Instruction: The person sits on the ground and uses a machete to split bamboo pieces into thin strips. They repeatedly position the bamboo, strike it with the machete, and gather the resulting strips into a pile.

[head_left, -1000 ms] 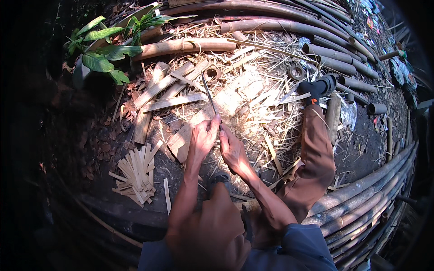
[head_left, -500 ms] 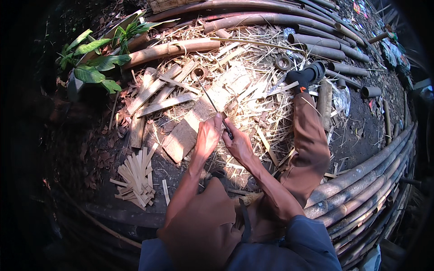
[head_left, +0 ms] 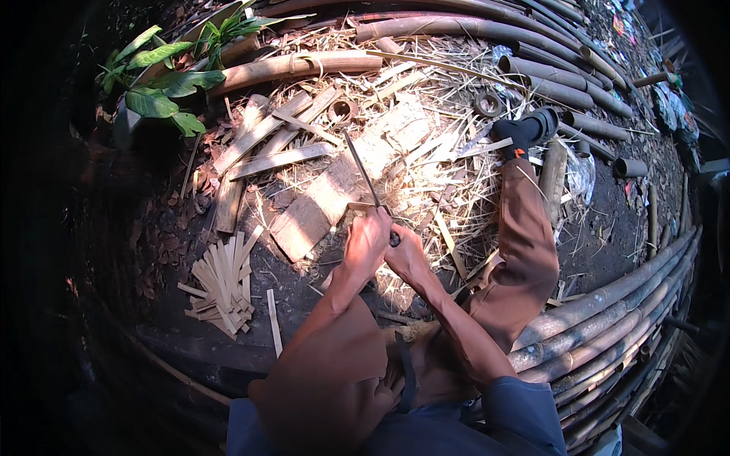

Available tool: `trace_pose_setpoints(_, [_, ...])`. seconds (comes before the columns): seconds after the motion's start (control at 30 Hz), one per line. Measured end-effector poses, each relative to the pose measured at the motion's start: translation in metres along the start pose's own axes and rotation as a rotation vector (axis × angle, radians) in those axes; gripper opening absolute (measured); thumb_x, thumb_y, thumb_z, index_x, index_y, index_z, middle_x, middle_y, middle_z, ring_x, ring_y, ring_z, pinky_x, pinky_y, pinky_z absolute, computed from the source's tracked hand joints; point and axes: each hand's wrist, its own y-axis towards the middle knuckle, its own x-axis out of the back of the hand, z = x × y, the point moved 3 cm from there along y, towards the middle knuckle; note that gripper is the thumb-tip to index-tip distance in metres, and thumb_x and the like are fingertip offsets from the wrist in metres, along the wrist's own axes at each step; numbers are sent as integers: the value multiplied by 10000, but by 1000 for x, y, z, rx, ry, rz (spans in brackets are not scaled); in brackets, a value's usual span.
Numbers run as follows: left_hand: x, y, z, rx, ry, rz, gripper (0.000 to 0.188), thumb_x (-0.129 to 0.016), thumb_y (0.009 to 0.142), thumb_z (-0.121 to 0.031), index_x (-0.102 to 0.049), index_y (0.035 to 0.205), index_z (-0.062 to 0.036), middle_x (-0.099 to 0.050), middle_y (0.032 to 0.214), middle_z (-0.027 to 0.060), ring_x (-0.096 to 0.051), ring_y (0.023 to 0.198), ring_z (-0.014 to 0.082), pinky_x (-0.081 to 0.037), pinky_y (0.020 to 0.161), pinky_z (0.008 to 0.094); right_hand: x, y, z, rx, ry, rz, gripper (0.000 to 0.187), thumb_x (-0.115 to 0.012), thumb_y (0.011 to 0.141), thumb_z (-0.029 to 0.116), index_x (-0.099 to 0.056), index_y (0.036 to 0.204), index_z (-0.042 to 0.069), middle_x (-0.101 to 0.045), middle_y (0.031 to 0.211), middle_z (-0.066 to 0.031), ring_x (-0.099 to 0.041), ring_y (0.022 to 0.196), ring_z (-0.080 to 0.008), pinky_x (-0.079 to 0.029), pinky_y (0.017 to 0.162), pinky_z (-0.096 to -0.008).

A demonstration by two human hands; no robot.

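Observation:
My right hand [head_left: 407, 257] is closed round the dark handle of a long, thin-bladed knife [head_left: 360, 163], whose blade points away and to the left. Against it, my left hand [head_left: 367, 242] is closed on a short bamboo strip [head_left: 357, 205]; only its end shows above the fist, crossing close by the blade. Beyond both hands, a flat wooden block [head_left: 308, 220] lies slantwise on the ground, partly sunlit. To the left is a fanned pile of pale bamboo strips [head_left: 222, 285], with a single strip [head_left: 274, 323] beside it.
Split bamboo pieces [head_left: 277, 161] and pale shavings [head_left: 449, 190] cover the ground ahead. Bamboo poles [head_left: 593, 304] are stacked at the right, with more poles [head_left: 456, 29] at the back. My outstretched leg [head_left: 525, 228] lies on the right. A leafy plant [head_left: 160, 99] grows at the far left.
Both hands have come slightly nearer to me and closer together. The knife blade has turned, and the strip's end now shows above my left fist. The view has shifted a little.

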Motion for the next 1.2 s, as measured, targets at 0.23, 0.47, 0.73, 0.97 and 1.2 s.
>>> trace_pose_setpoints(0.23, [-11,-21,4,-310,542,-18,139,-509,893,-82,-556,895,49,-535,657,169,-609,573,276,-466,539,401,-17,10,-23,-194,119,149,386,-665,833,309,-664,930,-65,-672,745,-183,-626,708,-187,-491,682,-380])
trace_pose_setpoints(0.47, [15,-31,16,67,-251,-168,288,-403,979,-158,-541,1046,86,-513,627,230,-547,578,380,-425,557,419,-42,25,-32,-104,29,129,419,-656,837,353,-673,1035,-16,-650,721,-237,-645,664,-223,-501,662,-399])
trace_pose_setpoints(0.73, [-3,-51,33,-32,-183,-291,307,-418,961,-125,-552,1126,96,-581,704,277,-620,660,419,-486,593,440,-52,42,-45,-231,-60,218,411,-692,784,297,-635,1086,25,-676,973,-229,-670,942,-293,-503,775,-408])
trace_pose_setpoints(0.97, [44,-30,10,98,35,-415,238,-480,957,-142,-597,893,55,-613,701,258,-613,663,443,-462,579,471,-80,68,-48,-204,-267,202,438,-615,851,384,-625,1045,-9,-652,917,-298,-646,894,-441,-517,769,-522])
trace_pose_setpoints(1.2, [80,-21,76,155,23,-503,289,-392,973,-96,-522,811,105,-655,746,202,-711,766,248,-566,661,322,-97,44,-25,232,-118,-110,519,-629,887,364,-404,1234,49,-632,731,-263,-652,706,-433,-501,597,-510])
